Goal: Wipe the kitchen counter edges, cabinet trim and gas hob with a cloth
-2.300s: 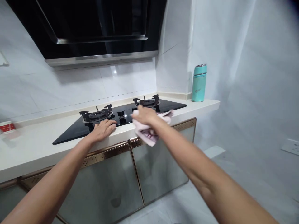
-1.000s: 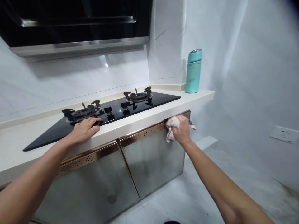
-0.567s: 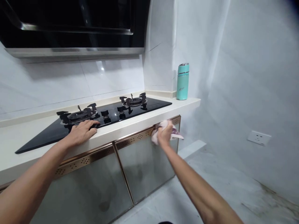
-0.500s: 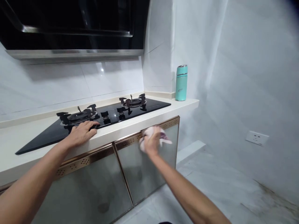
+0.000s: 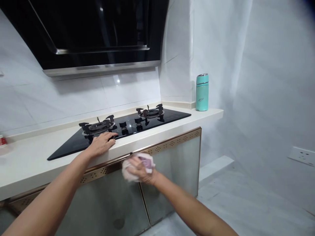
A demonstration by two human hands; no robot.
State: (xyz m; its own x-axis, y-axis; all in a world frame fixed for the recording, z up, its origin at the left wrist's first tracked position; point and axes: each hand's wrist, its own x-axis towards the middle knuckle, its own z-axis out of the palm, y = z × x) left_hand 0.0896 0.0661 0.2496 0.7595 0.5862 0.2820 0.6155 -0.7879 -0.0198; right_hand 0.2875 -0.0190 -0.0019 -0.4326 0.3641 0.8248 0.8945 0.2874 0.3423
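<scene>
My right hand (image 5: 144,172) is closed on a bunched white and purple cloth (image 5: 130,167). The cloth lies against the top of the cabinet doors, where the two doors meet, over part of the bronze perforated trim (image 5: 169,142). Motion blurs both cloth and fingers a little. My left hand (image 5: 102,144) rests with fingers stretched out on the front edge of the black gas stove (image 5: 71,149) and the pale countertop (image 5: 29,162). Frosted glass fills the cabinet doors (image 5: 105,200) below.
A teal bottle (image 5: 202,95) stands at the counter's right end. The dark range hood (image 5: 98,29) overhangs the stove. At the far left edge is a small red and white object (image 5: 3,141). A wall socket (image 5: 301,155) sits low on the right wall.
My right hand has carried the cloth leftward along the trim, from the right door to the join between doors. The view has swung left. My left hand stays on the stove edge.
</scene>
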